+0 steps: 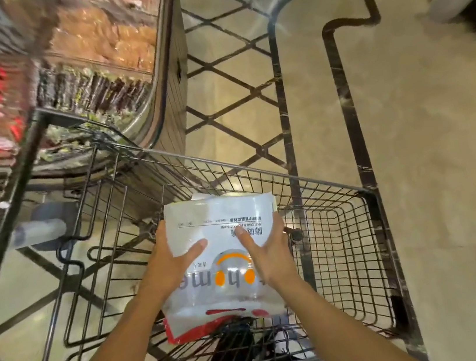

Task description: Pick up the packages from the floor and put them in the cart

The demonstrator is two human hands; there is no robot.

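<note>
The left hand (171, 261) clasps the left edge of a white plastic package (226, 261), thumb laid flat across its top face and the other fingers hidden beneath. The right hand (268, 251) grips the opposite edge the same way, thumb pressed on the printed face near the dark lettering, the fingers curled around the far side. Between the two hands the package is held flat above the basket of a wire cart (344, 226), showing an orange headphone-like logo, grey letters and a red band at the end nearest the person. Under that near end, inside the basket, lies something dark that is too blurred to identify. Beyond the hands, past the cart's far rim, a patterned floor (424, 123) of pale tile with dark lines spreads out. To the left of the left hand stands a display case (107, 45) holding blurred brown and red goods.
</note>
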